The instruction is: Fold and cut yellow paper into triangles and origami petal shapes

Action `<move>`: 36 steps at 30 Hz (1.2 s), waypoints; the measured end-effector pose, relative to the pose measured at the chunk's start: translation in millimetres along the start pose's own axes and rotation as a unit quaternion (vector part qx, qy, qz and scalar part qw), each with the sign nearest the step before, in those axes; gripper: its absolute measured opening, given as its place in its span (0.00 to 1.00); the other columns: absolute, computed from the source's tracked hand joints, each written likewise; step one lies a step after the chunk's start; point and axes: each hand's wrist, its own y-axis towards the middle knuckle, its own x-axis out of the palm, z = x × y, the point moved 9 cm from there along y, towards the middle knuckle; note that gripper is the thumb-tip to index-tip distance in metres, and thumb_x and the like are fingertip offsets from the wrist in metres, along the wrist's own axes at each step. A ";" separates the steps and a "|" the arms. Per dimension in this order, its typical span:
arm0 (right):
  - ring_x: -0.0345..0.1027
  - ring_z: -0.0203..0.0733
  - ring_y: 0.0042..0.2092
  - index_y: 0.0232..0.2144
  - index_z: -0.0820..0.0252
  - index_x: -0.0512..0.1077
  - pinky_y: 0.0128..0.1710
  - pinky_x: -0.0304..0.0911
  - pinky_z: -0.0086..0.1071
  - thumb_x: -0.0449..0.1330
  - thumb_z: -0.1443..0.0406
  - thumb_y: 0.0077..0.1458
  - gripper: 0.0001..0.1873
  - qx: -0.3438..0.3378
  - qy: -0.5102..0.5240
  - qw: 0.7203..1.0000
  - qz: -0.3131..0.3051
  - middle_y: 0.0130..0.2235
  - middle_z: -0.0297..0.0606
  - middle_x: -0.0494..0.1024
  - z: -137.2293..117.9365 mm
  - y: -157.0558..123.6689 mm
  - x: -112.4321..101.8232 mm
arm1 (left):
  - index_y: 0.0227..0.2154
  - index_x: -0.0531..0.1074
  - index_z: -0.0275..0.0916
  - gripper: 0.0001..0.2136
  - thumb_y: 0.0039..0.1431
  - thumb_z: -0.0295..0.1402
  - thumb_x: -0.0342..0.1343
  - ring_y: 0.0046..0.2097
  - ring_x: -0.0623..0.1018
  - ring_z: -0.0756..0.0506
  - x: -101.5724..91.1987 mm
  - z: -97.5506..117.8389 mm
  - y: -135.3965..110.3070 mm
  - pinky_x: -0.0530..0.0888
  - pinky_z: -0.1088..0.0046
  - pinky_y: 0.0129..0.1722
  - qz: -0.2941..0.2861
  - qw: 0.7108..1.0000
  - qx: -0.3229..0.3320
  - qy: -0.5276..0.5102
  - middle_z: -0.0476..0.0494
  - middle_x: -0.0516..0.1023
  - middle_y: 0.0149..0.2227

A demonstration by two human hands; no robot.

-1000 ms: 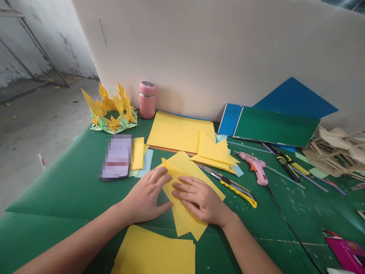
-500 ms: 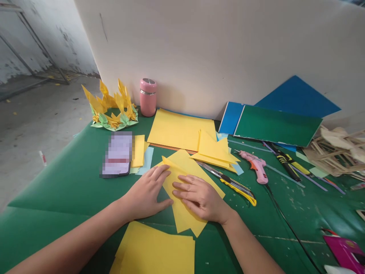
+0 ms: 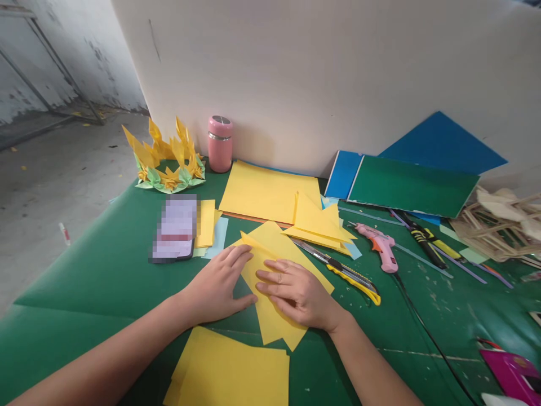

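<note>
A yellow paper sheet (image 3: 271,324) with a raised fold along its upper left lies on the green table cover, overlapping another yellow sheet (image 3: 315,280). My left hand (image 3: 217,285) rests at its left edge, fingertips on the fold and thumb held apart. Flat across the middle lies my right hand (image 3: 296,293), fingers stretched and slightly spread, pressing the paper; what is under the palm is hidden. Just right of that hand is a yellow utility knife (image 3: 353,280) with its blade out. A stack of yellow paper (image 3: 236,369) sits in front, nearest me.
Behind are folded yellow pieces (image 3: 316,220), large yellow sheets (image 3: 268,189), a pink flask (image 3: 220,144) and a paper crown (image 3: 169,160). A phone (image 3: 175,228) lies left. To the right are a pink glue gun (image 3: 382,248) with its cord, pliers-like tools (image 3: 426,242) and boards (image 3: 412,183).
</note>
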 end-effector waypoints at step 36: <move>0.66 0.48 0.56 0.43 0.56 0.76 0.52 0.63 0.45 0.53 0.68 0.60 0.13 -0.026 -0.022 0.999 0.006 0.49 0.34 0.78 -5.2 0.8 -0.3 | 0.52 0.65 0.34 0.28 0.53 0.48 0.57 0.59 0.66 0.34 -2.9 2.3 0.2 0.67 0.55 0.57 0.021 1.000 0.016 0.011 0.32 0.68 0.56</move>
